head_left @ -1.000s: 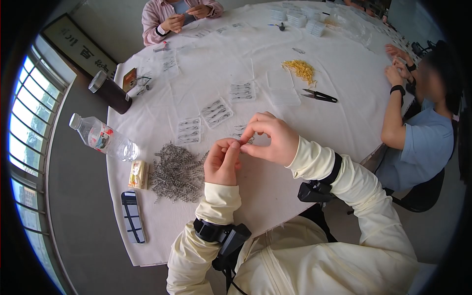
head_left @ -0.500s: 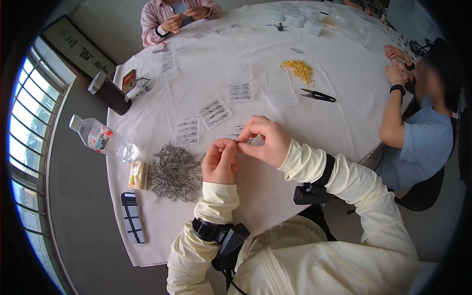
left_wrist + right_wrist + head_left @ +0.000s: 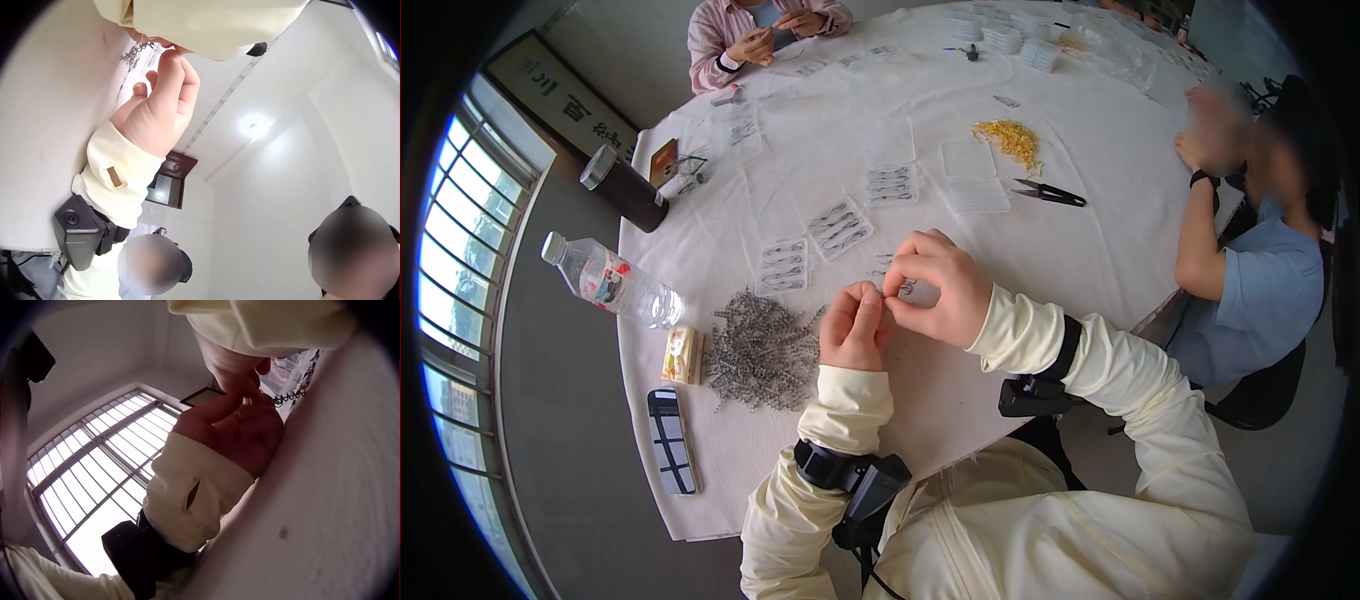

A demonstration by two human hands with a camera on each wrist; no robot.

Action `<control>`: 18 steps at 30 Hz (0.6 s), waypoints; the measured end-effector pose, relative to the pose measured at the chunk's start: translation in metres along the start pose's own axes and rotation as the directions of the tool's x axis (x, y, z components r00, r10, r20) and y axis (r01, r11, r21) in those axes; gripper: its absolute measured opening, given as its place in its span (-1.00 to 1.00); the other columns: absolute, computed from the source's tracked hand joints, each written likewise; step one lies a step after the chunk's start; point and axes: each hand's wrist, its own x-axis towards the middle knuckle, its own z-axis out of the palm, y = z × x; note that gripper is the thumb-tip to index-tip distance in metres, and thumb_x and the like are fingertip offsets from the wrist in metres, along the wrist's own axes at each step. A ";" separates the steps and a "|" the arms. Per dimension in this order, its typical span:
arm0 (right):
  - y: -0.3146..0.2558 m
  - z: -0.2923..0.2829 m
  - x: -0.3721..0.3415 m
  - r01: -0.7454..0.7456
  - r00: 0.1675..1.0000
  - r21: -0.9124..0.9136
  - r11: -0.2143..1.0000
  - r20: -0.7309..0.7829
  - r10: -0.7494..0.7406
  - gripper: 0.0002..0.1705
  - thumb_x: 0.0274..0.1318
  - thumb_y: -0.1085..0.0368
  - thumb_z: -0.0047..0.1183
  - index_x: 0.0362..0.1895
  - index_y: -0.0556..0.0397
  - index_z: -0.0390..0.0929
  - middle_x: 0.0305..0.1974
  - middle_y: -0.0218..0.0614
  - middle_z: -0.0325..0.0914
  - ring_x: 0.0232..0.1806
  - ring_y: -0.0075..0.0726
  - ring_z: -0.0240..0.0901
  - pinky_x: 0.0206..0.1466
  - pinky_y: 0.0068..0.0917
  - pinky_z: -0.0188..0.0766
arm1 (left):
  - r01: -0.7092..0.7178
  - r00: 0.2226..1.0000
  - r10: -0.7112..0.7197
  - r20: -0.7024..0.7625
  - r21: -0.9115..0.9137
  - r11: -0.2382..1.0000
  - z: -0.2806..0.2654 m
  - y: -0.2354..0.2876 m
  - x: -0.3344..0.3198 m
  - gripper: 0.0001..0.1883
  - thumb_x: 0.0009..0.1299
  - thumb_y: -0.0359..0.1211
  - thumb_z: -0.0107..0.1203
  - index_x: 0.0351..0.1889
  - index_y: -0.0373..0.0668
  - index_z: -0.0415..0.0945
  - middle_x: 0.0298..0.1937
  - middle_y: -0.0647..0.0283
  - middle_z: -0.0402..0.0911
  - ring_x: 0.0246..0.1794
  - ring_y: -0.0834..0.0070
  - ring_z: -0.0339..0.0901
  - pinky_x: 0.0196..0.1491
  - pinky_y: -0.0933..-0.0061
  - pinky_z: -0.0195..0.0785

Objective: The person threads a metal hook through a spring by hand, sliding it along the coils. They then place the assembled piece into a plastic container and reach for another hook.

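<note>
My left hand point(image 3: 856, 325) and right hand point(image 3: 945, 285) meet fingertip to fingertip over the near table. Thumb and forefinger of each pinch a tiny thing, mostly covered by the fingertips; I cannot tell its kind. Across from the left sleeve, the left wrist view catches the right hand point(image 3: 159, 112) with bent fingers. In the right wrist view the left hand point(image 3: 240, 431) has its fingers curled in. Several small wire pieces point(image 3: 908, 288) lie just behind the fingertips. Beside the left hand spreads a tangled heap of grey coiled metal pieces point(image 3: 762, 350).
Clear cases point(image 3: 806, 265) with wire pieces stand beyond the hands. Farther right are black thread snips point(image 3: 1050, 194) and a yellow heap point(image 3: 1012, 142). Along the left lie a bottle point(image 3: 615, 280), dark flask point(image 3: 625, 190), tissue pack point(image 3: 682, 356) and phone point(image 3: 672, 440). Two people sit around the table.
Both hands stay together with only slight finger shifts; the right fingertips have drawn a little away from the left thumb. The person on the right has raised a hand toward the head.
</note>
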 end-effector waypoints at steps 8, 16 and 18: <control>0.001 0.001 0.000 0.058 0.998 -0.055 0.997 0.006 -0.058 -0.88 -0.14 0.44 0.20 -0.43 0.02 0.53 -0.33 -0.35 0.43 -0.20 -0.20 0.37 -0.13 -0.33 0.38 | 0.022 0.999 -0.017 0.040 -0.111 0.994 0.000 -0.001 0.000 -0.90 0.52 -0.41 -0.07 -0.19 -0.22 0.44 -0.37 0.41 0.40 -0.38 0.67 0.24 -0.28 0.64 0.12; 0.000 0.001 -0.001 0.060 0.998 -0.051 0.997 0.012 -0.060 -0.87 -0.16 0.44 0.20 -0.44 0.04 0.52 -0.31 -0.34 0.40 -0.19 -0.21 0.37 -0.13 -0.35 0.38 | 0.064 0.996 -0.053 0.070 -0.161 0.985 -0.001 0.001 0.000 -0.90 0.52 -0.42 -0.09 -0.17 -0.21 0.43 -0.34 0.40 0.41 -0.35 0.67 0.26 -0.22 0.63 0.13; 0.000 0.001 -0.001 0.065 0.998 -0.049 0.997 0.017 -0.065 -0.87 -0.16 0.44 0.20 -0.44 0.05 0.52 -0.30 -0.33 0.39 -0.19 -0.21 0.37 -0.13 -0.35 0.38 | 0.066 0.995 -0.052 0.084 -0.175 0.982 -0.003 0.001 0.001 -0.90 0.52 -0.42 -0.09 -0.17 -0.22 0.43 -0.34 0.40 0.41 -0.35 0.67 0.26 -0.22 0.63 0.13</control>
